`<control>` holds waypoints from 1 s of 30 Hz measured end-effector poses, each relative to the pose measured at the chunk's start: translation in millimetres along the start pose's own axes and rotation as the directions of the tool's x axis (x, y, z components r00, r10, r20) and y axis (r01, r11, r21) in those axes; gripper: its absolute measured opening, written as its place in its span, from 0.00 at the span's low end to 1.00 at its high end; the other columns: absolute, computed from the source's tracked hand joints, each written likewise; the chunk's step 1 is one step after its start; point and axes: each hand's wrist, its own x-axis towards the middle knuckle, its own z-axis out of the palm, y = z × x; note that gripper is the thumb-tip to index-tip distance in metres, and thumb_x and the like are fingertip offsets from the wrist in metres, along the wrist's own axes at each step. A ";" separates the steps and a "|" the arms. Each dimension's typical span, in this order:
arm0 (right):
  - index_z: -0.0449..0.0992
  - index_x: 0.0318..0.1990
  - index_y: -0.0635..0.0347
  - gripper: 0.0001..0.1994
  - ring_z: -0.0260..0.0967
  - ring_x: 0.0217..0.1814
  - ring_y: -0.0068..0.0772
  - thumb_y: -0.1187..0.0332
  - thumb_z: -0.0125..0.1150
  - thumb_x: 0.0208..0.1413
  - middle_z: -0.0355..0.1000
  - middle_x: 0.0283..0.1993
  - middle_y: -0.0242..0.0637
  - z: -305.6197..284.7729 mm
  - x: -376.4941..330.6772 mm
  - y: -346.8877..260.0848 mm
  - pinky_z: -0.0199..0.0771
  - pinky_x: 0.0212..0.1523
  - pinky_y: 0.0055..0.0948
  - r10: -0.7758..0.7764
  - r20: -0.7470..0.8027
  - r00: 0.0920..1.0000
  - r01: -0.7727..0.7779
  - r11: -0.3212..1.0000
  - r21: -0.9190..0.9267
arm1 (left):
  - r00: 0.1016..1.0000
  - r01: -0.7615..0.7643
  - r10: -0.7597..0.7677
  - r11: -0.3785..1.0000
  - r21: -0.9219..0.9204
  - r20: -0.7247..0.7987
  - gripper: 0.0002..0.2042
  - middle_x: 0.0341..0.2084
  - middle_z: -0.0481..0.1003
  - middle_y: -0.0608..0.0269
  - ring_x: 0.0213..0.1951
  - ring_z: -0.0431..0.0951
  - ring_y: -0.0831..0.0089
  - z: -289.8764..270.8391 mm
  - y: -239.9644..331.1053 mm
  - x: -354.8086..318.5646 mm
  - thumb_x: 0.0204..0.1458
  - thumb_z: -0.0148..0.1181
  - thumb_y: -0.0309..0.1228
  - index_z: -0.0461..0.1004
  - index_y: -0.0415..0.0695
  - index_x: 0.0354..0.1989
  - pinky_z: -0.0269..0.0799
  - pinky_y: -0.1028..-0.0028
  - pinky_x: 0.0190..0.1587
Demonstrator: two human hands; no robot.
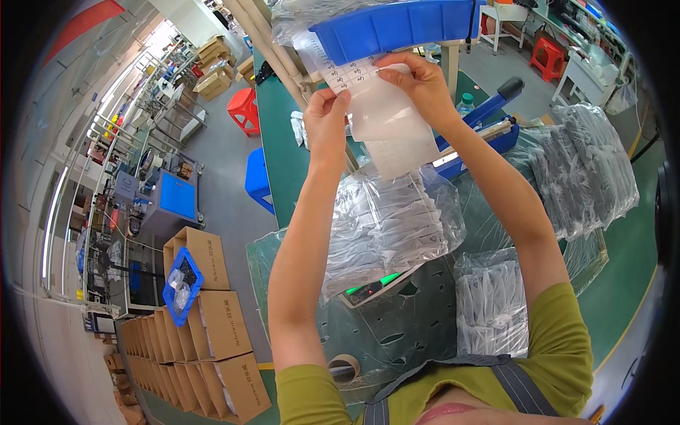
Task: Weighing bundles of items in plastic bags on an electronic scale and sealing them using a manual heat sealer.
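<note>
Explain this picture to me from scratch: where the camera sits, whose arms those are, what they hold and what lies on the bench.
There is no machine here. The single picture comes from a wide fisheye camera worn on a person's head, looking down, so straight edges bend near the rim. The two bare forearms rising from the lower edge are the wearer's own. The left hand and right hand are raised and together pinch a thin white sheet or bag, printed along its top edge; I cannot tell which it is. Just above it is a blue plastic bin. Below the hands lies a green workbench carrying clear plastic bags of small packed items, more such bundles to the right, a blue-handled bench tool and a roll of tape. On the floor to the left stand cardboard boxes.
</note>
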 end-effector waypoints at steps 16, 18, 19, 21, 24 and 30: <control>0.73 0.32 0.62 0.05 0.67 0.29 0.28 0.76 0.59 0.46 0.70 0.30 0.35 43.3 -166.5 -22.2 0.66 0.33 0.22 0.228 0.562 0.795 -0.056 0.950 -0.307 | 0.949 0.270 -0.208 0.923 0.273 -0.237 0.12 0.40 0.72 0.63 0.42 0.72 0.74 -175.6 44.9 -168.0 0.56 0.50 0.34 0.69 0.41 0.44 0.68 0.76 0.41; 0.73 0.32 0.62 0.05 0.67 0.29 0.30 0.75 0.59 0.45 0.70 0.31 0.36 55.1 -156.8 13.3 0.66 0.32 0.24 0.299 0.580 0.758 -0.089 0.928 -0.361 | 0.939 0.275 -0.204 0.929 0.246 -0.277 0.12 0.40 0.72 0.63 0.42 0.72 0.74 -190.9 49.5 -199.6 0.56 0.49 0.34 0.69 0.42 0.45 0.67 0.76 0.42; 0.72 0.32 0.61 0.06 0.68 0.31 0.32 0.72 0.60 0.45 0.70 0.31 0.37 58.6 -151.2 25.2 0.66 0.33 0.27 0.323 0.581 0.747 -0.061 0.904 -0.424 | 0.931 0.278 -0.205 0.934 0.224 -0.302 0.12 0.40 0.72 0.63 0.42 0.72 0.75 -197.9 49.3 -215.3 0.57 0.49 0.34 0.68 0.42 0.45 0.67 0.76 0.42; 0.72 0.33 0.60 0.08 0.68 0.32 0.34 0.69 0.61 0.45 0.70 0.31 0.37 65.5 -142.5 32.5 0.66 0.34 0.31 0.340 0.586 0.735 -0.021 0.876 -0.481 | 0.923 0.273 -0.197 0.941 0.201 -0.330 0.12 0.40 0.72 0.63 0.41 0.72 0.75 -212.2 54.8 -246.0 0.57 0.48 0.34 0.68 0.42 0.46 0.67 0.76 0.42; 0.70 0.36 0.60 0.11 0.67 0.33 0.33 0.68 0.62 0.45 0.68 0.31 0.36 72.6 -137.8 34.6 0.66 0.35 0.29 0.423 0.627 0.655 0.140 0.747 -0.650 | 0.893 0.294 -0.213 0.943 0.154 -0.397 0.12 0.39 0.71 0.62 0.40 0.72 0.75 -231.4 63.6 -283.9 0.57 0.47 0.34 0.67 0.41 0.46 0.68 0.76 0.41; 0.67 0.42 0.59 0.18 0.67 0.41 0.41 0.58 0.59 0.48 0.67 0.40 0.40 25.6 -156.1 26.0 0.66 0.41 0.35 0.242 0.247 0.938 0.092 0.513 -0.853 | 0.844 0.325 -0.210 0.932 0.159 -0.493 0.12 0.39 0.71 0.60 0.39 0.72 0.75 -262.0 67.4 -331.6 0.58 0.47 0.34 0.67 0.40 0.46 0.68 0.77 0.40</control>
